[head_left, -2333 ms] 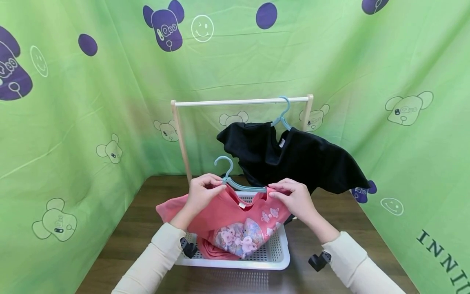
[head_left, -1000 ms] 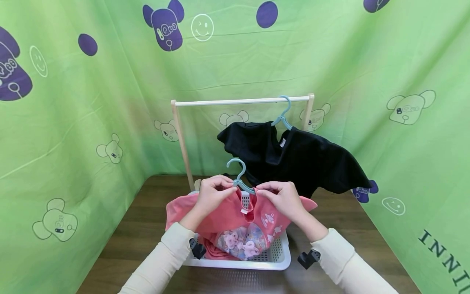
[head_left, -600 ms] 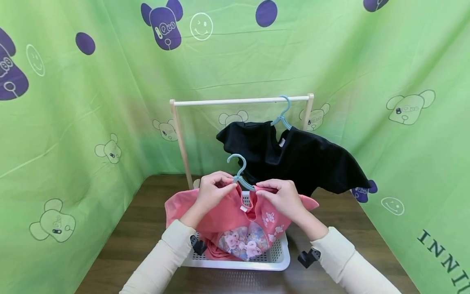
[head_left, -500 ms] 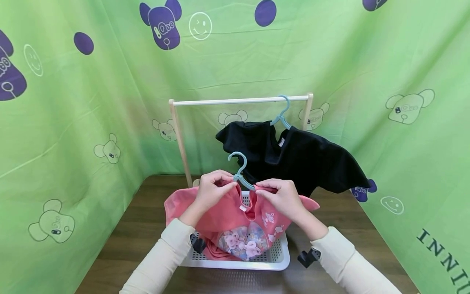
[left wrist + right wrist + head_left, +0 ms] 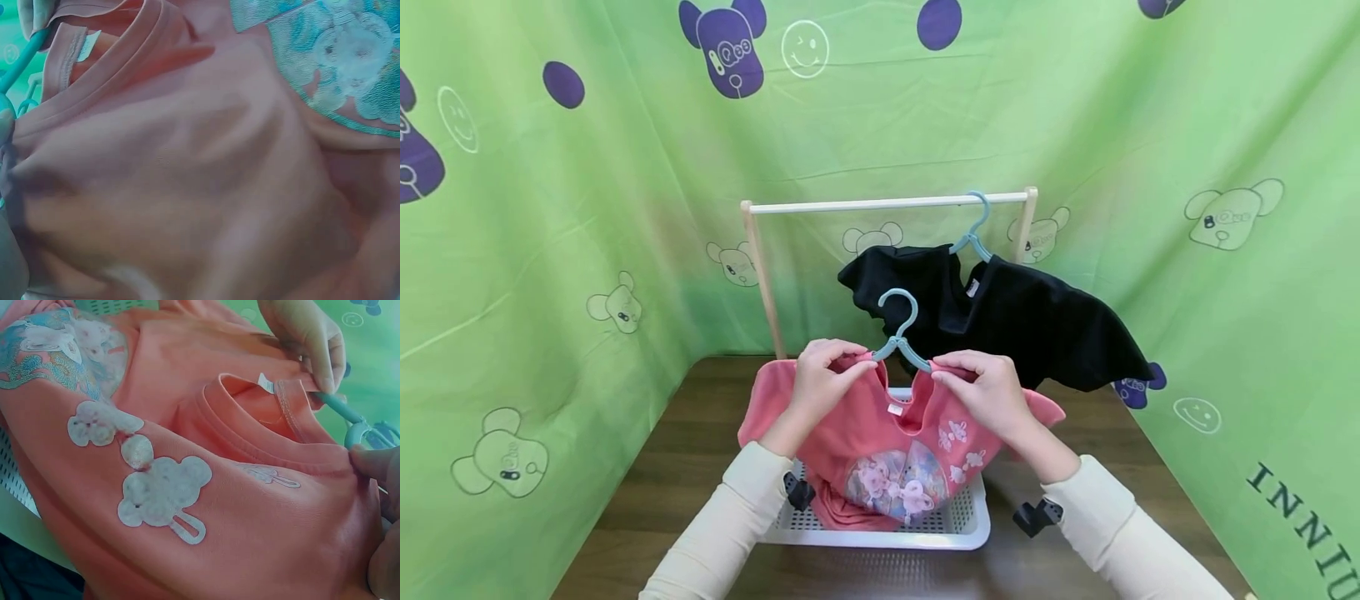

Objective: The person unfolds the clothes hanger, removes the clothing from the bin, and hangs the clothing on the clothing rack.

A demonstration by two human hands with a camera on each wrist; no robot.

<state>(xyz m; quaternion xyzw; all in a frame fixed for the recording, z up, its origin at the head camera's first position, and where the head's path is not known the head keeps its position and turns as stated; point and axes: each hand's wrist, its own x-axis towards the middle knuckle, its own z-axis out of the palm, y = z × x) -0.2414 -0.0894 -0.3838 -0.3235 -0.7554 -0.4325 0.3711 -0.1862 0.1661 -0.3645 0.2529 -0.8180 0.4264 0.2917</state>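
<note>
A pink T-shirt (image 5: 842, 425) with a heart-shaped floral print hangs on a light blue hanger (image 5: 901, 333), its lower part in the white basket. My left hand (image 5: 823, 379) pinches the shirt's left shoulder and hanger arm beside the neckline. On the other side, my right hand (image 5: 988, 390) pinches the right shoulder over the other hanger arm. The hanger's hook stands free above the collar. In the right wrist view, the neckline (image 5: 262, 434) and its white tag face up between both hands. The left wrist view is mostly filled by shirt cloth (image 5: 187, 169).
Behind stands a small rack with a white rail (image 5: 850, 205) and wooden posts. A black garment (image 5: 1022, 321) hangs from its right end on another blue hanger (image 5: 976, 229). The white perforated basket (image 5: 880, 538) sits on the brown wooden table (image 5: 662, 450). Green printed cloth surrounds it.
Both hands first drew closer together at the collar, the right hand moving left. Since then they have risen and parted slightly, lifting the hanger and shirt; the hanger now sits more level.
</note>
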